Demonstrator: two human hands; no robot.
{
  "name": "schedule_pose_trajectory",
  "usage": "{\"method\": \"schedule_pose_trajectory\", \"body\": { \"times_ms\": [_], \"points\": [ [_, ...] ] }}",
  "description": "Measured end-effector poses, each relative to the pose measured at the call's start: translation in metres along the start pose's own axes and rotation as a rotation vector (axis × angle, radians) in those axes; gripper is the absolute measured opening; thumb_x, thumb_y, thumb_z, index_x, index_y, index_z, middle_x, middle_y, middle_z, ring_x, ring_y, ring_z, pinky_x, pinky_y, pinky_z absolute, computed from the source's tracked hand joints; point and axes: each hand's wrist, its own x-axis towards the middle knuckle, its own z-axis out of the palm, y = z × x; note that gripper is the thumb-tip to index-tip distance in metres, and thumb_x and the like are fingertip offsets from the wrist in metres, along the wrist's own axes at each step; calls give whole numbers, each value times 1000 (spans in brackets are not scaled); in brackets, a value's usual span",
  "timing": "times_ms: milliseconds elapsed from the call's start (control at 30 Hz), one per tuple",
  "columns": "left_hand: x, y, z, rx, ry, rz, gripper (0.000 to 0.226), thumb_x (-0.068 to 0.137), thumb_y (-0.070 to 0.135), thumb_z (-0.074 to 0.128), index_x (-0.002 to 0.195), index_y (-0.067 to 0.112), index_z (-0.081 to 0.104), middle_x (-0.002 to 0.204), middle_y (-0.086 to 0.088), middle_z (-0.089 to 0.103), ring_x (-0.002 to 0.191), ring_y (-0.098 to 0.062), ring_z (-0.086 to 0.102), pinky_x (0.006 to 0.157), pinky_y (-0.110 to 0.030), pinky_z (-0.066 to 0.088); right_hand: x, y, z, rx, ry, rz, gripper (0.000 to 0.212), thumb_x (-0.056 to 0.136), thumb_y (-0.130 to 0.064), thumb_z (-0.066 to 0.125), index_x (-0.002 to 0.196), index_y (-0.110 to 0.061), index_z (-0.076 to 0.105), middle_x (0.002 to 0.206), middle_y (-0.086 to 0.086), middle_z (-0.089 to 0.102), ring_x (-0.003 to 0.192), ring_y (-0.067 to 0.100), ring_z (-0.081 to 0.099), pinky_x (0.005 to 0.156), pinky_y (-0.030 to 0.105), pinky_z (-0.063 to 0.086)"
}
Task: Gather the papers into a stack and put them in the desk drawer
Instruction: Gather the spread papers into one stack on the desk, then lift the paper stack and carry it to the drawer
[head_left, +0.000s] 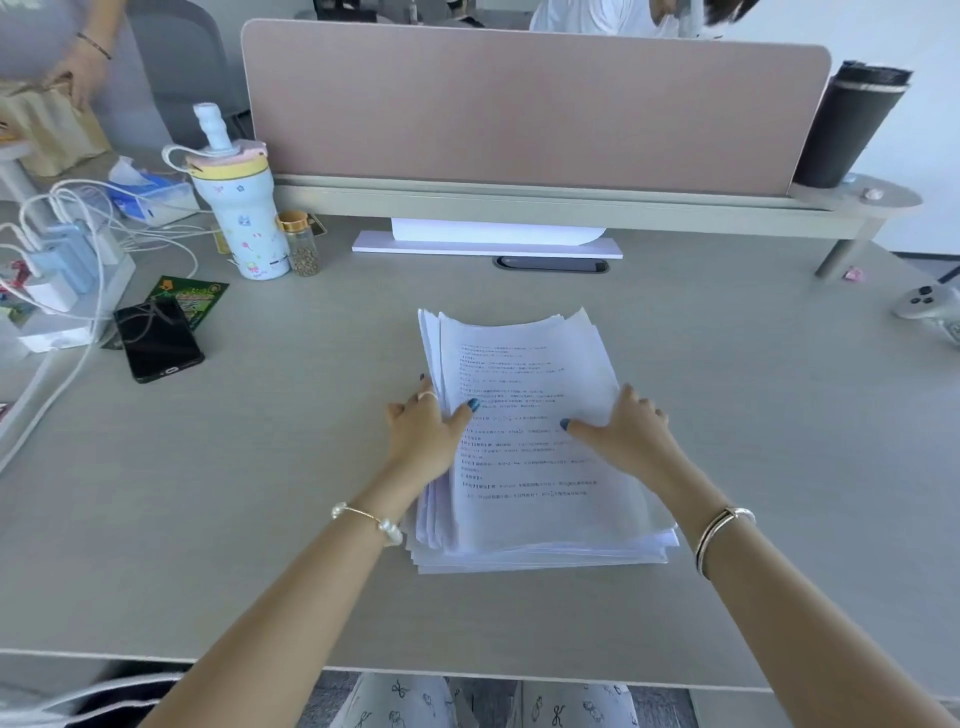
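A thick stack of white printed papers (524, 374) lies in the middle of the grey desk (260, 493), its sheets slightly fanned at the left and bottom edges. My left hand (423, 426) grips the stack's left edge, thumb on the top sheet and fingers along the side. My right hand (623, 431) holds the right edge the same way, thumb pointing inward over the text. No drawer is in view.
A black phone (156, 338) lies at the left, with a patterned drinking bottle (241, 208), a small jar (303, 244), chargers and cables (62, 260) behind it. A pink divider panel (519, 104) stands at the back. A controller (930, 306) sits far right. Another person's hand (78, 67) shows top left.
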Motion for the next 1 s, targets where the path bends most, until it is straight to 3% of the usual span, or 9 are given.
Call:
{"method": "schedule_pose_trajectory", "body": {
  "times_ms": [67, 100, 200, 300, 400, 567, 667, 833, 1000],
  "points": [
    [4, -1, -11, -286, -27, -118, 47, 79, 33, 66, 113, 7, 46, 111, -7, 62, 101, -29, 56, 92, -36, 43, 4, 5, -9, 190, -50, 63, 48, 77, -40, 66, 103, -2, 53, 98, 14, 53, 94, 30, 49, 55, 32, 38],
    [4, 0, -15, -407, -26, -174, 37, 76, 26, 71, 98, 10, 46, 97, -6, 61, 90, -26, 57, 80, -34, 46, 5, 7, -12, 216, -76, 66, 35, 77, -37, 66, 88, -5, 54, 91, 12, 52, 90, 27, 47, 48, 30, 34],
    [3, 7, -21, -398, -23, -242, 42, 69, 18, 78, 70, 17, 36, 70, 2, 41, 68, -20, 42, 62, -29, 35, 3, 5, -12, 242, -131, 31, 30, 76, -32, 68, 90, -7, 57, 89, 10, 58, 93, 27, 51, 54, 29, 37],
    [-2, 17, -23, -343, -96, -302, 40, 65, 21, 81, 75, 10, 43, 71, -4, 40, 65, -18, 36, 59, -27, 29, 0, 2, -8, 311, -178, 12, 32, 74, -24, 71, 99, -7, 63, 91, 8, 64, 91, 29, 58, 71, 32, 41],
    [-11, 20, -22, -508, -124, -269, 32, 68, 15, 80, 90, 9, 57, 94, -6, 61, 81, -19, 54, 72, -26, 39, 5, 7, -6, 400, -206, 33, 32, 72, -19, 72, 101, -6, 66, 99, 11, 65, 94, 29, 59, 76, 33, 42],
    [-27, 35, -25, -776, -13, -35, 28, 74, 2, 74, 93, 16, 58, 92, 6, 66, 83, -4, 67, 59, -6, 49, 3, 11, -19, 778, -232, -4, 27, 75, -7, 71, 102, -7, 66, 104, 15, 68, 99, 31, 64, 96, 46, 49],
    [-26, 55, -41, -851, 67, 129, 42, 75, -1, 71, 108, 14, 52, 99, 7, 65, 86, 0, 67, 67, -11, 52, -3, 4, -39, 923, -70, -162, 44, 72, -7, 74, 114, -7, 62, 107, 10, 70, 96, 26, 67, 92, 47, 52],
    [-30, 100, -75, -914, 246, 370, 52, 75, -4, 70, 110, 26, 47, 106, 10, 62, 91, 6, 64, 78, -17, 52, -31, -23, -88, 952, 287, -465, 58, 70, -30, 78, 122, -26, 52, 117, -10, 65, 106, 7, 62, 86, 25, 53],
    [-42, 81, -53, -807, 78, 219, 55, 64, 11, 83, 112, 19, 57, 101, 10, 67, 88, 4, 66, 69, -14, 53, -48, -7, -54, 911, 128, -411, 52, 74, -41, 73, 122, -31, 55, 116, -12, 67, 106, 7, 63, 85, 29, 53]
  ]
}}
